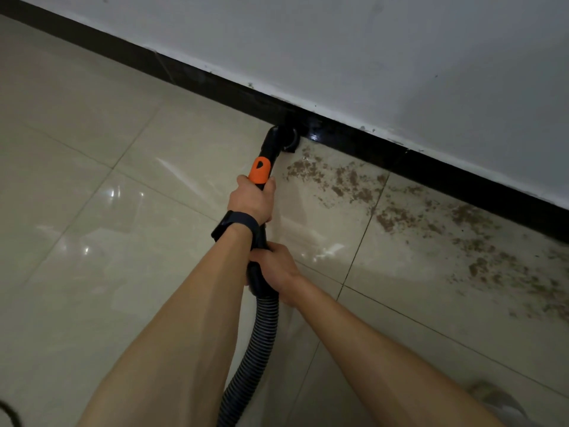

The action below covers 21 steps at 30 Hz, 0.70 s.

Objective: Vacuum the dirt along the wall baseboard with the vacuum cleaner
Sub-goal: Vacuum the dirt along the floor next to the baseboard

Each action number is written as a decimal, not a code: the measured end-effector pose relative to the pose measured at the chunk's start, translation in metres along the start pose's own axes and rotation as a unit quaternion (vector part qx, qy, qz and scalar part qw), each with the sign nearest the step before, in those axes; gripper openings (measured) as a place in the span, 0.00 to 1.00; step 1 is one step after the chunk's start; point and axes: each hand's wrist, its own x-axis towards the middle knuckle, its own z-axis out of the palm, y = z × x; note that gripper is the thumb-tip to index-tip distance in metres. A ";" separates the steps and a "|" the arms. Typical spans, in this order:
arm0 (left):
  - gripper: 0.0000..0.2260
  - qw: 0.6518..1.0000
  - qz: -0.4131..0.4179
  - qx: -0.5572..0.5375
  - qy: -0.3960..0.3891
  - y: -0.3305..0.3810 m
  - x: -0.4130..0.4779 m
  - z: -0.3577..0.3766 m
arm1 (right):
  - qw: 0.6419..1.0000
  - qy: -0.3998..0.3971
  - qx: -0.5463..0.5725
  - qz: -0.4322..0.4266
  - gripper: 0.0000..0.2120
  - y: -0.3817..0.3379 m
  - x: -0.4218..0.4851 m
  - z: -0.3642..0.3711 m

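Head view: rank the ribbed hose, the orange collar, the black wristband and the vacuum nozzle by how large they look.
1. ribbed hose
2. black wristband and vacuum nozzle: alike, and the wristband is nearer, so unranked
3. orange collar

two hands at mid-frame, the left hand above the right hand; one vacuum tube, one ribbed hose at bottom centre, one nozzle; one wristband; one black baseboard; dirt patches on the right (too many to count).
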 end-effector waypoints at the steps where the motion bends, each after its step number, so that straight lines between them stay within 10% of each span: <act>1: 0.19 1.000 0.000 0.005 -0.001 0.002 0.002 0.000 | 1.000 -0.002 0.003 -0.001 0.10 -0.001 0.001 -0.001; 21: 0.19 0.999 -0.025 -0.002 -0.042 -0.083 -0.073 -0.034 | 0.999 0.027 -0.018 0.017 0.04 0.078 -0.060 0.068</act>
